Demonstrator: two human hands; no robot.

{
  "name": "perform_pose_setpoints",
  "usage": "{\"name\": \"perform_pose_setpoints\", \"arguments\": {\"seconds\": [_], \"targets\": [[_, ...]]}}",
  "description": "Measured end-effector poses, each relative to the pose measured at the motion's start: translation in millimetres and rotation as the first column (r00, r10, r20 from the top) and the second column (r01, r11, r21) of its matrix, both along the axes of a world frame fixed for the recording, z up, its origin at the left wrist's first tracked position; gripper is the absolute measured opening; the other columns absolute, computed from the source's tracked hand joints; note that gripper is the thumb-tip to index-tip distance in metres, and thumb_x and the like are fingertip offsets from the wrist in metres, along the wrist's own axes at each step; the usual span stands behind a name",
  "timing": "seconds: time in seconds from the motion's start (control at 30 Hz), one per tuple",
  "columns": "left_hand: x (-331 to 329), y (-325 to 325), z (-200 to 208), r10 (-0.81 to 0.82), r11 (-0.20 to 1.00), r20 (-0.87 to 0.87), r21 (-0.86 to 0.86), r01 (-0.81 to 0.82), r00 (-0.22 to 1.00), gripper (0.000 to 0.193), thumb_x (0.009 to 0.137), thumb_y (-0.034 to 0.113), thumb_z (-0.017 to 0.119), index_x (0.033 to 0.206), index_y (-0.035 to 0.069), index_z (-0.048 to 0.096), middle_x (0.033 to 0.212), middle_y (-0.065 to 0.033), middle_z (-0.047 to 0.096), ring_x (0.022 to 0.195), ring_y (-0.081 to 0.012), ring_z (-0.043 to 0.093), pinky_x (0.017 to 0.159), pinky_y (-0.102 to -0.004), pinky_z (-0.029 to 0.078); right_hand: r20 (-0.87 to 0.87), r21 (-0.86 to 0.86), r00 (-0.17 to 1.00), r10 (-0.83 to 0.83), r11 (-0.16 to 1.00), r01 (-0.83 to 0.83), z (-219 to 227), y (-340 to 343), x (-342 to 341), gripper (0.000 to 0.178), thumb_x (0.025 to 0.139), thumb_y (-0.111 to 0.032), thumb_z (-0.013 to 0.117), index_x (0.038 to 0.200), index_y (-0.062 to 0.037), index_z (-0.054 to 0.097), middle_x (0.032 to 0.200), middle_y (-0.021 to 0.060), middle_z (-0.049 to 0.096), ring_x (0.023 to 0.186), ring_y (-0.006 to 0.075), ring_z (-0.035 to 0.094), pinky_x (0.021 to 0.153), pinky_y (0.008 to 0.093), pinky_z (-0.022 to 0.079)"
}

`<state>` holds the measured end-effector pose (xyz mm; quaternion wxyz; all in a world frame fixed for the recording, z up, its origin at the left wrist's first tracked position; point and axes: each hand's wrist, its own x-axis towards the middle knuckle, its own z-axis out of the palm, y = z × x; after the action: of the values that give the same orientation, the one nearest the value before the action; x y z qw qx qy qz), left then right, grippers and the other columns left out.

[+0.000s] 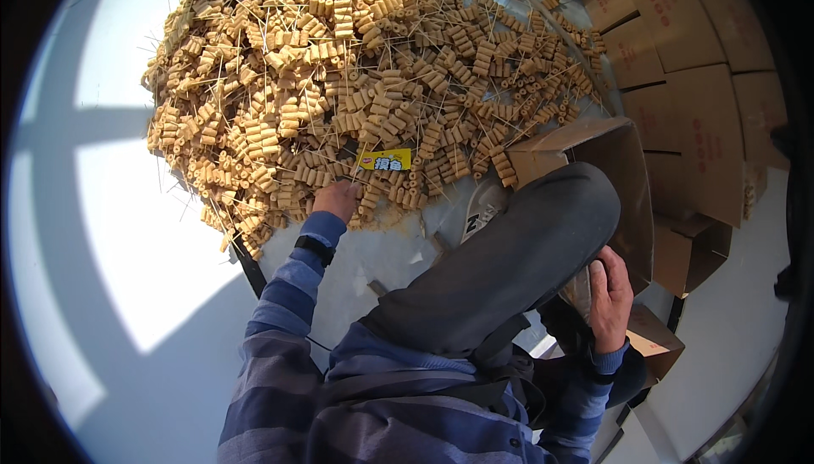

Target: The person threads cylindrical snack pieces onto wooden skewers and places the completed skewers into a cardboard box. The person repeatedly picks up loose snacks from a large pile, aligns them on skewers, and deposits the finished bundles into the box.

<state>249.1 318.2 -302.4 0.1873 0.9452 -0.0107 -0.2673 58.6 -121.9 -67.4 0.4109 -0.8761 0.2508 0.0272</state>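
A big heap of golden-brown rolls threaded on thin sticks (339, 66) spreads out in front of me. My left hand (339, 199) is at the heap's near edge, with its fingers closed among the skewers. What lies between those fingertips is too small to tell. A yellow packet (385, 160) lies on the heap just beyond this hand. Beside my bent knee, my right hand (611, 299) has its fingers curled against a pale greyish thing (578, 293). My leg partly hides that thing, and its kind does not show.
An opened cardboard box (543, 149) stands at the right, just beyond my knee. Stacked cardboard boxes (695, 116) line the far right. My grey shoe (482, 211) is close to the heap's near edge. A smaller carton (655, 345) sits beyond my right wrist.
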Motion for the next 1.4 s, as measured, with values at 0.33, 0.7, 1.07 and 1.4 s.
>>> {"name": "perform_pose_setpoints", "arguments": {"seconds": [0.33,0.7,1.07,1.4], "targets": [[47,-33,-58,-0.058,0.959,-0.129,0.268,0.091,0.99,0.038,0.098,0.027,0.059,0.13,0.006,0.052,0.107,-0.0199,0.071,0.097,-0.0372,0.069,0.08,-0.0497,0.057,0.005,0.071,0.999,-0.054,0.996,0.054,17,8,-6,0.024,0.1,-0.006,0.057,0.122,0.0001,0.064,0.123,0.0118,0.065,0.116,0.0236,0.06,0.104,0.0332,0.043],[63,-43,-46,-0.27,0.904,-0.221,0.277,0.326,0.937,0.032,0.101,0.032,0.055,0.115,0.003,0.06,0.109,-0.0198,0.071,0.1,-0.0356,0.068,0.082,-0.048,0.056,0.087,0.107,0.996,-0.025,0.994,0.016,47,28,26,0.022,0.099,-0.006,0.057,0.119,0.0005,0.065,0.122,0.0147,0.066,0.114,0.0241,0.062,0.1,0.033,0.047],[-33,-104,193,-0.318,0.695,-0.273,-0.718,0.028,0.908,0.027,0.103,0.028,0.051,0.096,0.004,0.061,0.062,-0.0097,0.063,0.059,-0.027,0.064,0.055,-0.042,0.051,-0.019,0.8,0.998,0.065,0.6,-0.024,26,153,100,0.047,0.101,-0.019,0.063,0.14,0.0012,0.049,0.129,0.0098,0.057,0.12,0.0194,0.055,0.105,0.0324,0.042],[-19,-108,175,-0.545,0.427,-0.484,-0.863,-0.27,0.684,0.04,0.098,0.033,0.065,0.124,0.003,0.059,0.093,-0.0092,0.068,0.077,-0.0203,0.067,0.072,-0.033,0.055,-0.026,0.934,0.974,-0.226,0.341,0.104,14,144,109,0.025,0.108,-0.025,0.046,0.108,-0.0018,0.056,0.087,0.0067,0.063,0.087,0.017,0.063,0.092,0.0341,0.052]]}}
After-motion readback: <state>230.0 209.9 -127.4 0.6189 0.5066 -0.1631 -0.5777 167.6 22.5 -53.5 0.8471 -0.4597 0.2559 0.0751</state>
